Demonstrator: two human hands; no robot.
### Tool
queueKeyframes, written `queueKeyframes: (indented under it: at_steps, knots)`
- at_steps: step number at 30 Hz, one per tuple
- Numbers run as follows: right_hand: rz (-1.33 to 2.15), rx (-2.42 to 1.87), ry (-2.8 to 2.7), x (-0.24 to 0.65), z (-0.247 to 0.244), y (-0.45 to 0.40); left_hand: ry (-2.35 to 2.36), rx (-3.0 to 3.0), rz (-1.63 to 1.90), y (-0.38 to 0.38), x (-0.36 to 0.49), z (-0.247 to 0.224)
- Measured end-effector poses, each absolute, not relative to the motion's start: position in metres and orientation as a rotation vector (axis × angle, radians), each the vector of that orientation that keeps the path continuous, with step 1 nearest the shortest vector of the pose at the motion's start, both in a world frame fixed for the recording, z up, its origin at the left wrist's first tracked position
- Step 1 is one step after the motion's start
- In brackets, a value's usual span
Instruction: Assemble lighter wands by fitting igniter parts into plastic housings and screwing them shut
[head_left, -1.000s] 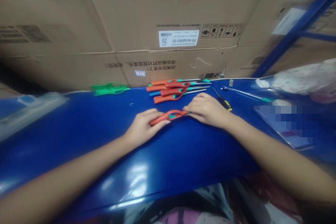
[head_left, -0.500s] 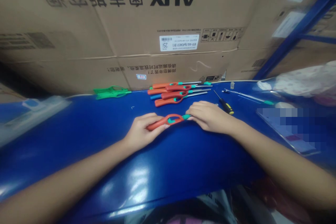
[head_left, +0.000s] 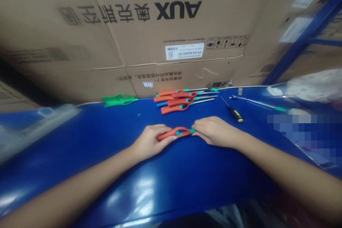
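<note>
A red utility lighter (head_left: 166, 135) with a green trigger and green collar lies crosswise between my two hands, above the blue table. My left hand (head_left: 150, 141) is closed around its handle end, thumb along the near side. At the other end, my right hand (head_left: 214, 130) pinches the lighter by the green collar; the fingers hide whatever lies beyond it. Just behind my hands is a pile of red and orange lighters (head_left: 175, 108) with metal barrels, a blue one among them. A black and yellow screwdriver (head_left: 235, 114) rests behind my right hand.
Green lighter shells (head_left: 119, 100) lie at the back left. A loose metal rod with a green collar (head_left: 280, 109) is at the right. A large cardboard box (head_left: 149, 46) stands along the back of the blue table (head_left: 107, 181). Plastic packaging (head_left: 57, 121) sits at far left.
The camera view has tilted up, so everything sits lower and slightly further right in the picture. Both hands keep hold of the same lighter.
</note>
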State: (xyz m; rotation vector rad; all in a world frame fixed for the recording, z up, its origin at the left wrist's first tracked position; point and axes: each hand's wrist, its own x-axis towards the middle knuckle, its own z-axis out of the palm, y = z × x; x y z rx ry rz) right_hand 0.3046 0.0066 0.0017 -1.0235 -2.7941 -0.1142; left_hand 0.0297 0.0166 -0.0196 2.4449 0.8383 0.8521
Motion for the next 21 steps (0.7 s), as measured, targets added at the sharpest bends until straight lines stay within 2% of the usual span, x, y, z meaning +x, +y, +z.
queueKeyframes:
  at_steps: [4, 8, 10, 12, 14, 17, 19, 21]
  knots:
    - [-0.025, -1.230, -2.721, 0.307, 0.009, 0.010, 0.880, 2.509, 0.705, 0.013, 0.035, -0.017]
    - [0.128, -1.258, -2.672, 0.323, 0.021, 0.016, 0.903, 2.597, 0.620, 0.011, 0.036, -0.014]
    - [0.044, -1.364, -2.615, 0.336, 0.027, 0.019, 0.916, 2.630, 0.592, 0.012, 0.035, -0.014]
    - [-0.159, -1.673, -2.432, 0.349, 0.031, 0.021, 0.922, 2.645, 0.576, 0.013, 0.034, -0.015]
    - [-0.200, -2.105, -2.239, 0.361, 0.034, 0.021, 0.948, 2.646, 0.593, 0.013, 0.034, -0.017]
    - [0.180, -2.518, -2.169, 0.376, 0.033, 0.021, 1.019, 2.632, 0.648, 0.010, 0.034, -0.017]
    - [0.319, -2.549, -2.201, 0.383, 0.034, 0.022, 1.047, 2.622, 0.671, 0.009, 0.034, -0.017]
    - [0.167, -2.400, -2.219, 0.386, 0.041, 0.021, 1.038, 2.623, 0.681, 0.008, 0.033, -0.017]
